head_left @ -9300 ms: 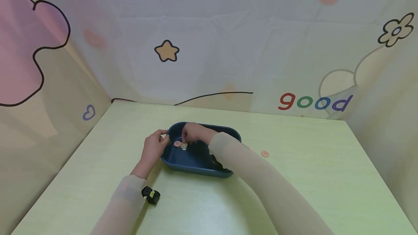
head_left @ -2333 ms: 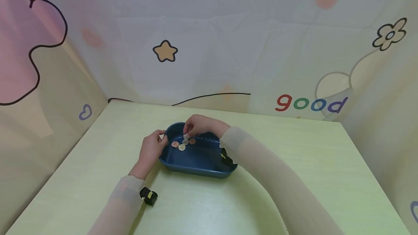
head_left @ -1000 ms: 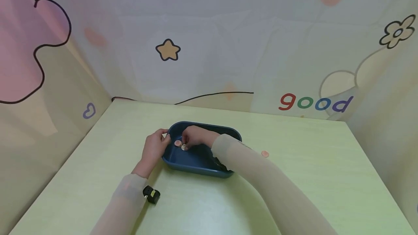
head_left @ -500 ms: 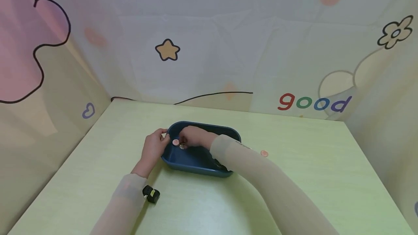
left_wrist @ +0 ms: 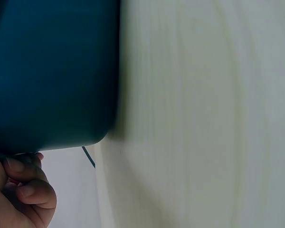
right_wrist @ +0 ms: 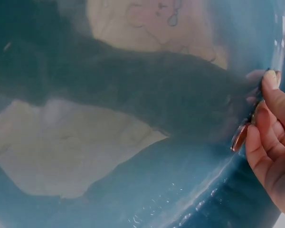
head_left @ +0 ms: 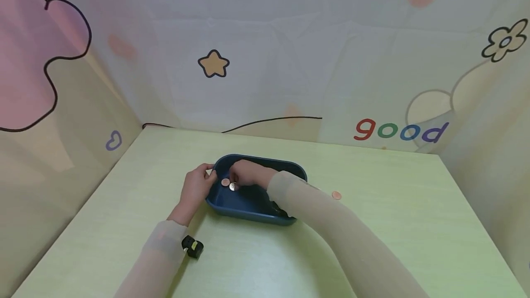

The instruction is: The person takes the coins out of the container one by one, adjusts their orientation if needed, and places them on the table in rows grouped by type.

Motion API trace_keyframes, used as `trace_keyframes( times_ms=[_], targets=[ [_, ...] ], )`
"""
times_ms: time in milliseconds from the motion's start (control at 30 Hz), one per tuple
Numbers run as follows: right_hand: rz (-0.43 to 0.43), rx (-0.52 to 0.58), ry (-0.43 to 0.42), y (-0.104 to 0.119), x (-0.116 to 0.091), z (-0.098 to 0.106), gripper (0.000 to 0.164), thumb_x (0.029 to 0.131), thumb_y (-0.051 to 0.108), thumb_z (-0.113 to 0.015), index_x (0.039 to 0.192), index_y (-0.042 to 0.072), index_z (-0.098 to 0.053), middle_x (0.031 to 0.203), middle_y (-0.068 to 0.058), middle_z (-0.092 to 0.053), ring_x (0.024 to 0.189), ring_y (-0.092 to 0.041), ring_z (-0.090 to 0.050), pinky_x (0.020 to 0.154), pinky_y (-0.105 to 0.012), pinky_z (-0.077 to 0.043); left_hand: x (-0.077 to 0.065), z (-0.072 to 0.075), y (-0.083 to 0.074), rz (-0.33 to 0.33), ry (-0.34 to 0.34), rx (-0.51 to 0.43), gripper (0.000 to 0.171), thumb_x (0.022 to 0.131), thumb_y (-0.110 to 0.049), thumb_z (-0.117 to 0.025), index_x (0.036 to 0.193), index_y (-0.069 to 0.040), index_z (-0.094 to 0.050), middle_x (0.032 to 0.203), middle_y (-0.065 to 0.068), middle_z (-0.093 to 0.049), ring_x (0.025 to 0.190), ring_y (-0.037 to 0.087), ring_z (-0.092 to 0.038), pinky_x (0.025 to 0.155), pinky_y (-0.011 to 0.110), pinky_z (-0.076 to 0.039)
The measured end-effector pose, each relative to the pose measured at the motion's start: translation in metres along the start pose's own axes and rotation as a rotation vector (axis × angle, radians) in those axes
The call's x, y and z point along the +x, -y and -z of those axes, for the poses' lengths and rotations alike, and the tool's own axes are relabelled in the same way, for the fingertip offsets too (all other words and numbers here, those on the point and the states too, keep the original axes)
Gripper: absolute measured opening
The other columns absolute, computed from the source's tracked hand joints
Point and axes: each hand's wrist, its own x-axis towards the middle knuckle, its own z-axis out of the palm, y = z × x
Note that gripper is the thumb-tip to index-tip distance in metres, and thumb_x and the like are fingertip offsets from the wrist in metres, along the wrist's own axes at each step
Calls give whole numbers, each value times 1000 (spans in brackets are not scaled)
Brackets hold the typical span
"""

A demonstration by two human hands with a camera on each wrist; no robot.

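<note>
In the head view a dark blue tray [head_left: 248,214] with rounded corners stands on the table. My left hand [head_left: 196,187] grips its left rim, thumb towards the inside and fingers outside. In the left wrist view those curled fingers [left_wrist: 35,192] are at the tray's outer wall. My right hand [head_left: 248,172] reaches down inside the tray, its fingertips pinching at a silvery coin [head_left: 233,186]. Left of this lies a copper-coloured coin [head_left: 225,182]. In the right wrist view a coppery coin [right_wrist: 240,137] is seen nearly edge-on beside the fingertips; the hand hides others partly.
Right of the tray a copper-coloured coin [head_left: 336,195] lies on the pale table [head_left: 397,224]; the right sleeve [head_left: 314,217] partly covers another there. A printed cloth [head_left: 265,68] hangs behind the table.
Since 2.3 seconds ago my right hand has come lower and nearer into the tray, covering coins seen then. Over the last second its fingers shift slightly at the coins; my left hand stays put.
</note>
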Motion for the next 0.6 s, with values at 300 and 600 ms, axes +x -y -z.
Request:
trace_keyframes(
  times_ms=[300,600],
  targets=[
    [-19,129,33,-4,-4,5,12,95,8,-69,83,6,-71,77,2,-61,69,-9,-55,67,-19,-44,-1,-2,1,-13,-22,3,39,97,-15,-56,130,4,-66,65,0,-48,56,13,-43,56,26,-34],
    [-37,189,89,-6,-8,17,26,98,5,-62,74,13,-62,74,3,-59,66,-8,-58,64,-20,-44,-1,-1,0,-8,-19,8,40,98,-15,-56,132,4,-65,64,-1,-46,55,14,-42,55,27,-34]
  ],
)
